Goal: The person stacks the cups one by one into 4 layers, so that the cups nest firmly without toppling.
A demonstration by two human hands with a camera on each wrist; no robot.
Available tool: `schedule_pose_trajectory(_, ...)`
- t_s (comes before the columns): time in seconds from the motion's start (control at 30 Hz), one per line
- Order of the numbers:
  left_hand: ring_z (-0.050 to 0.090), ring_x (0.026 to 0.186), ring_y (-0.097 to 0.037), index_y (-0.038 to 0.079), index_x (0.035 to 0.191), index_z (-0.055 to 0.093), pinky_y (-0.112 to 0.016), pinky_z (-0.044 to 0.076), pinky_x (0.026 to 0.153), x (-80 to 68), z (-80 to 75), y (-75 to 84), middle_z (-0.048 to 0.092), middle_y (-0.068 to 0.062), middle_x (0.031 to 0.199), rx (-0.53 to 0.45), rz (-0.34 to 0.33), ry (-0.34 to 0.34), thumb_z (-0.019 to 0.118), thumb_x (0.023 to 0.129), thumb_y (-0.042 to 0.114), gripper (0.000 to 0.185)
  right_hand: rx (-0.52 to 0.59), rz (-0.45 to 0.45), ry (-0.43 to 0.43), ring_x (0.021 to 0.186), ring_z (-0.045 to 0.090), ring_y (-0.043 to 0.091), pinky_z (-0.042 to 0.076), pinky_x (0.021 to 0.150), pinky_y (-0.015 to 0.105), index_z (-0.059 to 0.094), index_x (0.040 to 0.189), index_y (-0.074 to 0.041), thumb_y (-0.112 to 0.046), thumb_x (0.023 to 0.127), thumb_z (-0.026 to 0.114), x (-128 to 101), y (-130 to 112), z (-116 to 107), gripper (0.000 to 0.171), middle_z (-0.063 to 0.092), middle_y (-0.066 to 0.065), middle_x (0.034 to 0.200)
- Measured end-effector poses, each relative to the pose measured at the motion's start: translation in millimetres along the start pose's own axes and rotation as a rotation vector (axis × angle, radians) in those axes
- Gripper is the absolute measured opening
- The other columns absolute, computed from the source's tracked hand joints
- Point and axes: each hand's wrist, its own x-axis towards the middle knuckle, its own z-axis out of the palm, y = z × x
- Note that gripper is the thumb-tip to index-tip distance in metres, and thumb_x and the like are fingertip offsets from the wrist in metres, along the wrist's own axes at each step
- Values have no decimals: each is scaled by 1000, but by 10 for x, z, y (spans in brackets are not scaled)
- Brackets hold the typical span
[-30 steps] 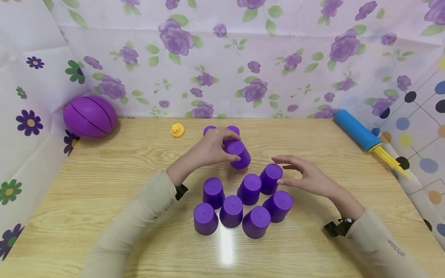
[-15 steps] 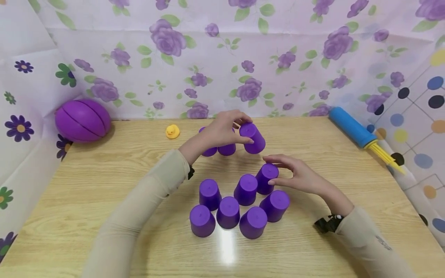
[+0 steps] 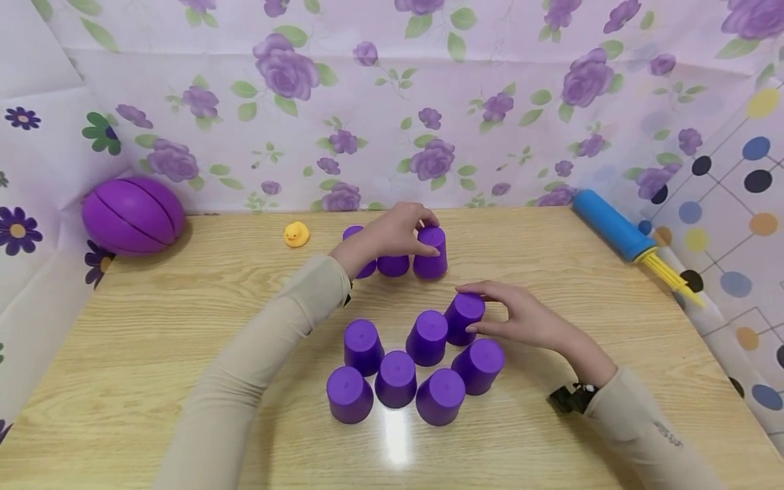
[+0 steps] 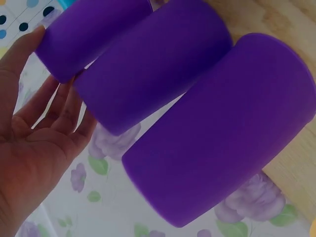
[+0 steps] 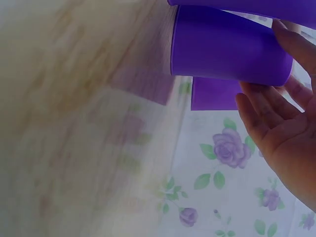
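Bright, soft light; a white shine on my table (image 3: 398, 435). My right wrist view is blurry at left.

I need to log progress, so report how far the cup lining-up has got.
Done: two cups stand upside down in a back row. In hand: the left hand holds a third cup at that row's right end; the right hand touches a cup in the front cluster. Left: the six other cups there, untouched.
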Motion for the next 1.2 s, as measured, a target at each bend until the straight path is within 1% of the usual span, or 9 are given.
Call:
schedule_pose_trajectory(0.33, 57, 101, -21, 2, 120, 59, -28, 48, 86, -98, 16, -61, 61, -11, 110, 61, -54, 24, 75, 79, 27, 50, -1, -8, 8, 113, 56, 17, 47, 95, 33, 53, 131, -12, -21, 79, 76, 34, -38, 74, 58, 58, 2, 128)
schedule_pose_trajectory(0.4, 57, 101, -21, 3, 121, 58, -29, 48, 87, -116, 12, -63, 61, -10, 111, 75, -59, 21, 74, 80, 28, 51, -2, -1, 8, 114, 56, 19, 46, 96, 34, 53, 131, -11, -19, 78, 76, 43, -75, 77, 58, 58, 4, 128)
schedule_pose_trajectory(0.5, 57, 103, -22, 5, 126, 54, -33, 45, 91, -142, 7, -60, 61, -10, 114, 111, -70, 3, 73, 81, 29, 54, -2, 1, 8, 116, 55, 19, 45, 98, 34, 53, 131, -13, -20, 78, 76, 55, -79, 80, 58, 57, 4, 128)
schedule_pose_trajectory(0.63, 49, 119, -23, 11, 138, 42, -46, 30, 107, -188, -8, -43, 52, -9, 129, 166, -101, -21, 70, 83, 36, 67, -4, -3, -5, 119, 53, 18, 43, 100, 35, 51, 133, -18, -28, 80, 74, 74, -29, 96, 58, 56, 5, 130)
schedule_pose_trajectory(0.73, 38, 130, -22, 15, 143, 35, -53, 16, 112, -278, -19, -14, 43, -7, 139, 165, -104, 17, 70, 82, 41, 74, 22, 12, -21, 119, 52, 17, 43, 100, 36, 50, 134, -21, -32, 81, 73, 80, -8, 100, 59, 55, 5, 131)
schedule_pose_trajectory(0.83, 35, 132, -23, 15, 142, 37, -49, 20, 112, -472, -32, 55, 41, -6, 141, 101, -75, 98, 68, 83, 42, 72, 42, 41, -21, 118, 53, 15, 43, 100, 36, 50, 134, -23, -34, 80, 73, 68, 12, 92, 59, 56, 1, 130)
schedule_pose_trajectory(0.93, 40, 128, -23, 13, 137, 44, -41, 31, 108, -752, -36, 134, 44, -6, 137, -17, -19, 176, 67, 85, 38, 62, 44, 63, -4, 114, 56, 14, 44, 99, 35, 51, 133, -22, -33, 80, 74, 55, 41, 63, 59, 58, -3, 127)
schedule_pose_trajectory(1.07, 44, 125, -18, 14, 132, 50, -36, 39, 103, -1174, -29, 254, 48, -4, 134, -165, 50, 243, 69, 85, 30, 53, 33, 73, 42, 111, 58, 15, 46, 97, 35, 52, 133, -20, -31, 79, 75, 63, 68, -14, 60, 59, -2, 126)
schedule_pose_trajectory(1.2, 47, 120, -12, 14, 128, 54, -33, 40, 102, -1535, 13, 389, 54, 2, 127, -248, 80, 297, 71, 84, 25, 49, 28, 101, 91, 110, 59, 17, 47, 95, 36, 53, 132, -20, -27, 78, 76, 90, 74, -113, 59, 59, 0, 125)
